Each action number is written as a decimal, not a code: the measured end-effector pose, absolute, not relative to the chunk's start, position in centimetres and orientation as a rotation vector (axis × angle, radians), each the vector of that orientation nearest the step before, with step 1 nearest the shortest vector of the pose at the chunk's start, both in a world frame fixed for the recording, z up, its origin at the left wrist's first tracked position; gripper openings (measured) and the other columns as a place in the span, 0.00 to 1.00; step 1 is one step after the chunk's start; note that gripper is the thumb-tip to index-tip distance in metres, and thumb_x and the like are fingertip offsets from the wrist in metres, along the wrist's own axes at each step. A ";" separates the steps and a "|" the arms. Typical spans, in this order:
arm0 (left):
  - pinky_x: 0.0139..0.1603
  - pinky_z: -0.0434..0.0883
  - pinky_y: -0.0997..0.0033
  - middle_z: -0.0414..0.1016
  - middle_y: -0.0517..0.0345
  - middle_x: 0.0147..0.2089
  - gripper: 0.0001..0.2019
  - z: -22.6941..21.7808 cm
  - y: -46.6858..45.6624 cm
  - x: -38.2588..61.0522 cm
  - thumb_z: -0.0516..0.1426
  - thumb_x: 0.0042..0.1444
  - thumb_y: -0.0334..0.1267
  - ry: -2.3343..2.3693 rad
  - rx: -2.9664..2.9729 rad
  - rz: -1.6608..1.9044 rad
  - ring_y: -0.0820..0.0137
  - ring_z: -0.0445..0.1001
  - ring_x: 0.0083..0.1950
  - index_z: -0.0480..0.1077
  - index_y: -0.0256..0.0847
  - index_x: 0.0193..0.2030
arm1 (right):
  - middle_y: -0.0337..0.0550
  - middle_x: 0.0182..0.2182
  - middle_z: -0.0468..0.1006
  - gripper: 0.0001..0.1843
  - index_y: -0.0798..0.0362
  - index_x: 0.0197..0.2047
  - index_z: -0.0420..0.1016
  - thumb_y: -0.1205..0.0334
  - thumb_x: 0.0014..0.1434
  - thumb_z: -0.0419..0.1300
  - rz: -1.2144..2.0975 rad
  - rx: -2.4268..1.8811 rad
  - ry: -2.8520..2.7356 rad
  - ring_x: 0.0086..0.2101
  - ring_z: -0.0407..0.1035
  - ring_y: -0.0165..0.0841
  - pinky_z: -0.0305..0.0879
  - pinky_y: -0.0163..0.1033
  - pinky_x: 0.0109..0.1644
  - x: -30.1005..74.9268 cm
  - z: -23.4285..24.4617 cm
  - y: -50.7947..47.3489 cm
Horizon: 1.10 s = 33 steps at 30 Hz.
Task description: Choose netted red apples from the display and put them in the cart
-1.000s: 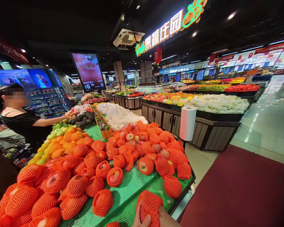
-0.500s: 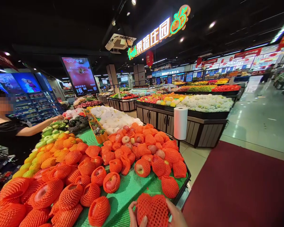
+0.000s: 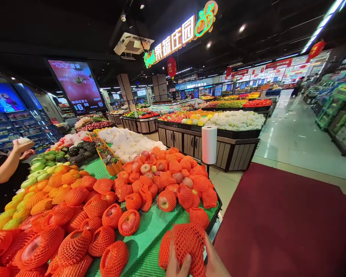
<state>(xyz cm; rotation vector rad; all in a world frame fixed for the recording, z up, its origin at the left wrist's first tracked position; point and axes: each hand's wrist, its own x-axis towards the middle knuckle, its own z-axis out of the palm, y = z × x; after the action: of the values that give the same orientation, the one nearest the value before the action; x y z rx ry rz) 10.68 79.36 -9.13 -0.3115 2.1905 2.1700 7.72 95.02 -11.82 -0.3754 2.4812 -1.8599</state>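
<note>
At the bottom edge of the head view, both my hands clasp an apple in an orange foam net. My left hand has its fingers and thumb on the net's near side. My right hand cups the right side. The apple is held just above the near corner of the green-matted display stand, next to other netted apples. The lower parts of both hands are cut off by the frame.
A roll of plastic bags stands on a post at the stand's right edge. A red carpet covers the floor to the right. Another person's hand at far left holds a fruit over the green apples. A second produce stand lies behind.
My hands have brought the netted apple higher into view, with more of both hands showing. The view has swung right. The other person's arm has lifted off the display with a fruit.
</note>
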 end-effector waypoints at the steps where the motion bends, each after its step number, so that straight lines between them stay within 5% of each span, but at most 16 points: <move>1: 0.75 0.43 0.64 0.52 0.31 0.72 0.50 -9.4 79.5 10.4 0.64 0.45 0.61 2.215 -0.292 2.169 0.52 0.45 0.76 0.60 0.23 0.65 | 0.64 0.65 0.57 0.44 0.61 0.67 0.54 0.61 0.49 0.62 -1.874 -0.376 2.499 0.68 0.48 0.50 0.47 0.54 0.71 7.7 -12.3 95.2; 7: 0.74 0.50 0.60 0.59 0.38 0.70 0.43 -11.0 79.8 9.9 0.65 0.45 0.58 2.037 -0.450 2.287 0.51 0.49 0.74 0.63 0.32 0.63 | 0.60 0.67 0.56 0.41 0.58 0.68 0.58 0.60 0.53 0.63 -1.796 -0.454 2.502 0.68 0.49 0.47 0.49 0.51 0.71 7.7 -11.9 96.7; 11: 0.67 0.63 0.56 0.62 0.38 0.67 0.44 -11.3 80.3 9.4 0.69 0.39 0.55 1.632 -0.733 2.627 0.47 0.54 0.72 0.61 0.37 0.60 | 0.60 0.63 0.64 0.24 0.56 0.61 0.70 0.58 0.63 0.56 -1.993 -0.491 2.555 0.63 0.60 0.47 0.61 0.49 0.66 8.6 -9.9 97.5; 13: 0.61 0.70 0.54 0.63 0.36 0.65 0.47 -10.8 80.4 9.0 0.71 0.34 0.53 1.343 -0.816 2.784 0.44 0.59 0.69 0.59 0.39 0.60 | 0.53 0.58 0.71 0.18 0.50 0.58 0.73 0.60 0.68 0.51 -2.030 -0.665 2.633 0.59 0.66 0.40 0.66 0.42 0.63 9.3 -8.3 97.5; 16: 0.54 0.74 0.57 0.66 0.37 0.63 0.49 -9.7 79.7 8.7 0.73 0.34 0.52 1.112 -0.701 2.882 0.46 0.70 0.62 0.58 0.41 0.61 | 0.44 0.50 0.76 0.17 0.44 0.55 0.74 0.64 0.64 0.59 -1.821 -1.005 2.805 0.51 0.72 0.33 0.68 0.33 0.57 10.1 -6.6 97.1; 19: 0.50 0.75 0.67 0.63 0.47 0.67 0.49 -9.3 78.6 8.7 0.72 0.38 0.53 1.177 -0.656 2.952 0.57 0.74 0.57 0.54 0.51 0.66 | 0.41 0.36 0.76 0.06 0.50 0.40 0.75 0.68 0.59 0.62 -1.765 -1.031 2.875 0.36 0.73 0.30 0.71 0.28 0.43 10.1 -7.0 96.3; 22: 0.51 0.74 0.67 0.58 0.49 0.70 0.50 -9.5 77.5 8.4 0.71 0.39 0.54 1.229 -0.635 2.963 0.57 0.71 0.61 0.52 0.53 0.67 | 0.39 0.30 0.70 0.04 0.52 0.34 0.70 0.70 0.60 0.59 -1.910 -0.833 2.905 0.30 0.69 0.28 0.69 0.28 0.35 9.8 -8.6 95.8; 27: 0.63 0.67 0.56 0.65 0.46 0.64 0.36 -9.7 74.3 5.7 0.61 0.52 0.55 2.145 -0.478 2.709 0.56 0.66 0.64 0.58 0.44 0.64 | 0.45 0.49 0.71 0.19 0.48 0.56 0.68 0.66 0.62 0.59 -1.913 -0.654 2.735 0.41 0.71 0.30 0.69 0.32 0.51 9.9 -10.5 95.8; 30: 0.66 0.63 0.51 0.65 0.41 0.60 0.34 -10.3 71.5 2.9 0.59 0.52 0.55 2.960 -0.561 2.238 0.54 0.67 0.62 0.60 0.37 0.60 | 0.46 0.50 0.72 0.16 0.48 0.55 0.71 0.64 0.64 0.57 -1.872 -0.641 2.612 0.45 0.71 0.32 0.69 0.34 0.54 10.2 -10.9 95.9; 33: 0.68 0.57 0.45 0.64 0.40 0.57 0.34 -11.4 69.7 0.5 0.59 0.49 0.55 3.202 -0.662 2.003 0.50 0.62 0.63 0.62 0.34 0.58 | 0.47 0.49 0.74 0.13 0.49 0.52 0.74 0.63 0.65 0.57 -1.829 -0.697 2.511 0.48 0.72 0.34 0.70 0.35 0.54 10.3 -11.5 95.9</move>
<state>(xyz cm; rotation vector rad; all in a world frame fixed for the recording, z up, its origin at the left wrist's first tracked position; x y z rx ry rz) 0.54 69.68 -11.45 -0.6616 3.2022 2.0028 10.34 95.90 -11.55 -0.6969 2.5105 -1.8291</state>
